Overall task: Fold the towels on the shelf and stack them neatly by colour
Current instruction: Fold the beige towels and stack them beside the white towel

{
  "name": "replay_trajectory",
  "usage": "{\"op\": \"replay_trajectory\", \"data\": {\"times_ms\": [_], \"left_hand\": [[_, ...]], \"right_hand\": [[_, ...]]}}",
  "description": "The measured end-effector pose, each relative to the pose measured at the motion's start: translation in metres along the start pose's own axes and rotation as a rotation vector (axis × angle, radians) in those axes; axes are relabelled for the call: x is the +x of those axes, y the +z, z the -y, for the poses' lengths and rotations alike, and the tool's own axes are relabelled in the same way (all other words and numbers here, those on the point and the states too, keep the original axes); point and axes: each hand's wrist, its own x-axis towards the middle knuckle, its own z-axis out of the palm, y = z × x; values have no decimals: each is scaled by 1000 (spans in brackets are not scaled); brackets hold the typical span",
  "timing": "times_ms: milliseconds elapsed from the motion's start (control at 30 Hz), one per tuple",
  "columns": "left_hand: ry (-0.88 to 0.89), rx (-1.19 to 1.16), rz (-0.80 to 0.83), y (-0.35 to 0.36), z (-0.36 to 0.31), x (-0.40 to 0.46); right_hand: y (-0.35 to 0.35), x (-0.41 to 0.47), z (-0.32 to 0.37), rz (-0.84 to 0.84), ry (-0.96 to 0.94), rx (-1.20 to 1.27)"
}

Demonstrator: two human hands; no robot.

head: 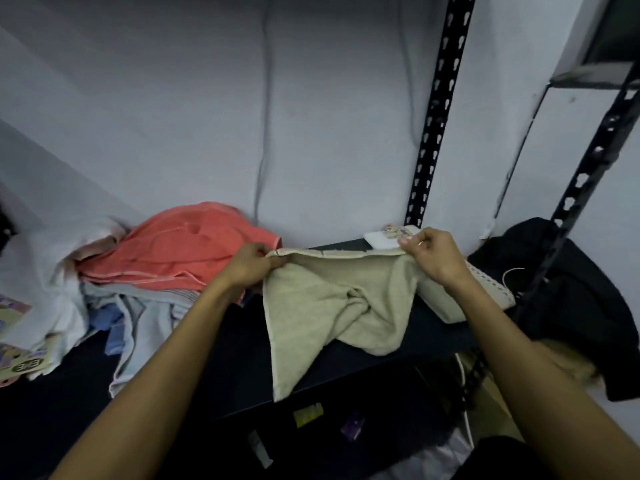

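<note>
A beige towel hangs stretched between my hands above the dark shelf. My left hand pinches its upper left corner and my right hand pinches its upper right corner. The towel's body droops and bunches in the middle, with one tail falling past the shelf's front edge. To the left lies an unfolded heap: a coral towel on top, a white one at the far left, and grey and blue cloths beneath.
A black slotted upright stands behind my right hand, another at the right. A white box sits at the back of the shelf, a pale perforated item under my right wrist. Black fabric is piled at right. Printed packets lie far left.
</note>
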Motion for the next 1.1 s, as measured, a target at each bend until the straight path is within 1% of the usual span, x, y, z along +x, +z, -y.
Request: {"op": "replay_trajectory", "data": {"times_ms": [67, 100, 167, 200, 233, 300, 333, 367, 467, 533, 600, 667, 733, 767, 800, 833, 900, 933, 967, 1033, 1100], "left_hand": [[-50, 23, 20, 0, 5, -14], [-36, 78, -19, 1, 9, -27], [-14, 160, -180, 9, 23, -60], [-22, 203, -216, 15, 32, -78], [-53, 277, -180, 23, 38, -93], [-135, 438, -19, 38, 50, -113], [-141, 474, 12, 44, 55, -116], [-131, 471, 3, 46, 55, -116], [-88, 322, -94, 41, 51, -108], [-59, 280, -103, 33, 44, -101], [-25, 285, -37, 31, 40, -99], [-17, 200, 64, 35, 38, -102], [18, 138, 137, 39, 37, -103], [63, 95, 128, 40, 36, -102], [113, 16, 70, 42, 33, -100], [157, -78, -24, 42, 28, -98], [183, -272, -223, 35, 17, -91], [169, -386, -288, 26, 10, -87], [147, -511, -312, 16, 2, -82], [134, -754, -253, -13, -10, -73], [179, -869, -177, -39, -22, -65]], "right_hand": [[-1, -11, -12, 166, 33, 1], [-3, -16, -18, 229, 32, -8], [-4, -23, -30, 263, 7, -26], [-4, -26, -33, 264, -10, -32], [-3, -29, -33, 269, -24, -28], [2, -30, -33, 269, -26, -13], [4, -30, -34, 256, -8, -18], [6, -31, -32, 232, 9, -31], [6, -27, -31, 105, 109, -65], [0, -27, -26, 76, 124, -18], [-6, -28, -18, 69, 39, -3], [-8, -28, -10, 45, -45, 7], [-8, -29, -2, 14, -83, 5], [-7, -30, 2, 3, -92, -13], [-7, -31, 6, 3, -93, -33], [-7, -32, 12, 22, -81, -25], [-13, -37, 25, 107, -13, 87], [-18, -37, 29, 153, 27, 189], [-26, -37, 34, 196, 67, 302], [-42, -32, 42, 257, 112, 540], [-55, -27, 50, 270, 127, 773]]}}
